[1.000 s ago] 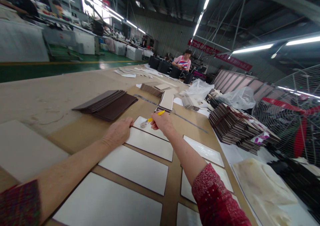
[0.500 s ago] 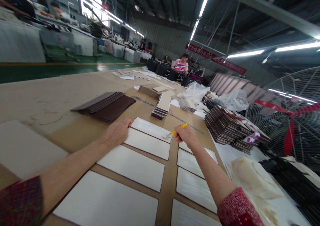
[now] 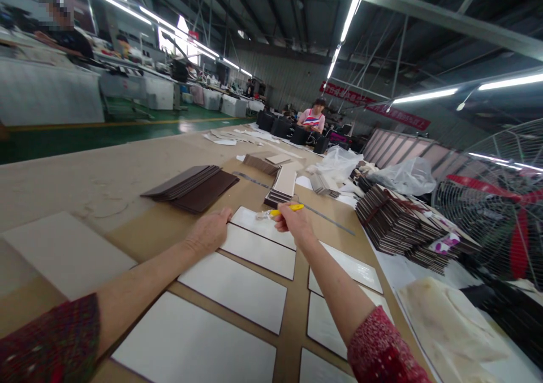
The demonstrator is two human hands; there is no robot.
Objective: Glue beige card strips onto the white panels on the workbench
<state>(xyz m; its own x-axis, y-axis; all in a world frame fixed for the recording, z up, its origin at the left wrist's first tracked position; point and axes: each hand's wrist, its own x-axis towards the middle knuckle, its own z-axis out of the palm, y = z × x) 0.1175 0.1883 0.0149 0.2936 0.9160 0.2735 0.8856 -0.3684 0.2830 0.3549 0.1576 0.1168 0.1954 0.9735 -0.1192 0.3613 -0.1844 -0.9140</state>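
My right hand (image 3: 292,223) is closed round the yellow handle of a paintbrush (image 3: 275,212). Its pale bristles lie on the farthest white panel (image 3: 250,220) of the left column, which looks wet in places. At that panel's left end, my left hand (image 3: 212,230) has its fingers bent against the edge, holding it. Nearer to me lie a second white panel (image 3: 258,251), a larger one (image 3: 235,287) and the largest (image 3: 199,335). The right column has glossy, wet-looking panels (image 3: 352,266), partly hidden by my right forearm.
Brown boards (image 3: 199,188) lie stacked beyond my left hand, and narrow strips (image 3: 283,182) straight ahead. A tall pile of dark boards (image 3: 390,219) stands at right, near a large fan (image 3: 500,202). Another person (image 3: 311,117) sits at the table's far end.
The brush in my right hand has moved left along the far panel, from its right end toward the middle. My left hand stays at the panel's edge. The view has shifted slightly.
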